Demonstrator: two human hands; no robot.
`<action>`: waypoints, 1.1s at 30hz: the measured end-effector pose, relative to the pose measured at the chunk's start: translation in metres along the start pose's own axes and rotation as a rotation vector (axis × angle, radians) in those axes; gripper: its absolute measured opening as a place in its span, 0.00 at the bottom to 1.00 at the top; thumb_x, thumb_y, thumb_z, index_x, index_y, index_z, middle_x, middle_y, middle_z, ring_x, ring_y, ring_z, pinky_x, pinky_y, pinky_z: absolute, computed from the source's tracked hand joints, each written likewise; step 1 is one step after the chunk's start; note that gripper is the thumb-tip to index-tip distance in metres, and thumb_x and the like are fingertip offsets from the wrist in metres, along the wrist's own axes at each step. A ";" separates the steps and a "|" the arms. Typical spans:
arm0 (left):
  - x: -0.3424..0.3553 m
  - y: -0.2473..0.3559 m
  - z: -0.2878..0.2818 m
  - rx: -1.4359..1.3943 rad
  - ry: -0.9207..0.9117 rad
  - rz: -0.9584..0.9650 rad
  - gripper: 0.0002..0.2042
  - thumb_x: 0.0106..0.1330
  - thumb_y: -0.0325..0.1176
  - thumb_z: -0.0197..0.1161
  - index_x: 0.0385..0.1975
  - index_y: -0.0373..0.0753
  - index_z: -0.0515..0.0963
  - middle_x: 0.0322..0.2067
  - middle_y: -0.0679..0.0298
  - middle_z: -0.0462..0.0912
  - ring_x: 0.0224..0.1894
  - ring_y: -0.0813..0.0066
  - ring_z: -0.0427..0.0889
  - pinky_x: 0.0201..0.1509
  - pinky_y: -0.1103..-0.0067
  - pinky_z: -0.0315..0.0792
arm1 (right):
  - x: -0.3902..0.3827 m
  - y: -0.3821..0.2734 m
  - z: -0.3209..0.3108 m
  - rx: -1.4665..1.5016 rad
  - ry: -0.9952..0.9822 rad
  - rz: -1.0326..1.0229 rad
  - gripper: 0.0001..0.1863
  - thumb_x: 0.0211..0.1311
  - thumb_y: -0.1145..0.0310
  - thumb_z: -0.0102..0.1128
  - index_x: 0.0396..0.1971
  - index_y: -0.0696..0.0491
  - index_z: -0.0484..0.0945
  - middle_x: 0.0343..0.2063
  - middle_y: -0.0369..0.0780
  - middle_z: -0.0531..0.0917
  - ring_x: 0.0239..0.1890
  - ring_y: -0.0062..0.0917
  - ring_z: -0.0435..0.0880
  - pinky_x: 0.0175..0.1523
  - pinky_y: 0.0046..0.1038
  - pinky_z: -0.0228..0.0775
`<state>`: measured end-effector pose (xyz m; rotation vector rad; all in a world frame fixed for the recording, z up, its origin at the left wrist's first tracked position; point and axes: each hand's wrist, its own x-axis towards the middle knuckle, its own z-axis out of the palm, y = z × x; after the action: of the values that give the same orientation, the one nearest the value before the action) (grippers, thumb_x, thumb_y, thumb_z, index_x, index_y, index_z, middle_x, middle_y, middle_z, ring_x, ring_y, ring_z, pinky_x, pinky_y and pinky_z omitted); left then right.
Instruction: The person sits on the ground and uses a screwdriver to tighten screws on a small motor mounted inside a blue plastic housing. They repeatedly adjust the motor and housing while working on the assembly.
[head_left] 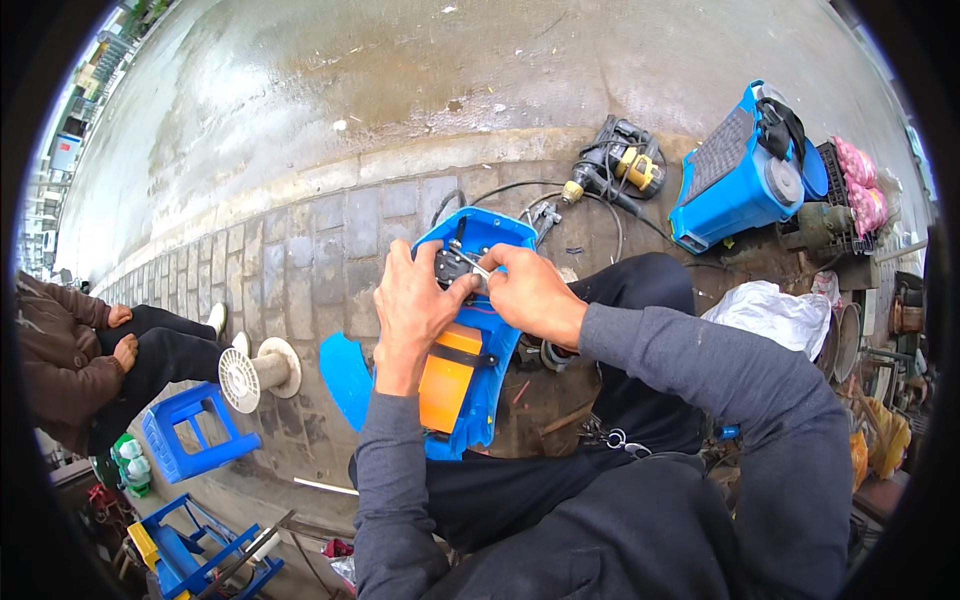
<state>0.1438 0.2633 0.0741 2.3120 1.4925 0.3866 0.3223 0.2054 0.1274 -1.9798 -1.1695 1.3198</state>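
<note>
An open blue plastic housing (478, 418) rests at my lap, its inside facing up. In its lower part lies an orange block (447, 392) under a black strap (463, 356). A black pump-like part (452, 266) sits at its far end, with a thin red wire beside it. My left hand (408, 312) is closed on that black part, thumb and fingers on its near and left sides. From the right, my right hand (537, 292) pinches a slim silvery piece (482, 270) against the part. Its tip is too small to make out.
A blue backpack tank (735, 185) and a yellow-black corded power tool (620, 165) stand at far right. Left are a blue panel (346, 378), cable spool (262, 373), blue stool (190, 440) and a seated person (85, 360). A white bag (772, 315) lies right.
</note>
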 end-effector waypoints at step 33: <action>-0.001 -0.005 0.002 0.004 0.071 0.044 0.31 0.55 0.46 0.85 0.57 0.41 0.82 0.47 0.52 0.76 0.50 0.45 0.84 0.46 0.54 0.82 | 0.009 -0.019 0.011 0.868 -0.114 0.499 0.06 0.76 0.75 0.46 0.41 0.50 0.74 0.24 0.34 0.71 0.15 0.16 0.61 0.19 0.28 0.48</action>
<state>0.1396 0.2637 0.0703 2.3606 1.4780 0.4832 0.3063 0.2227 0.1329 -1.5594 -0.0357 1.7872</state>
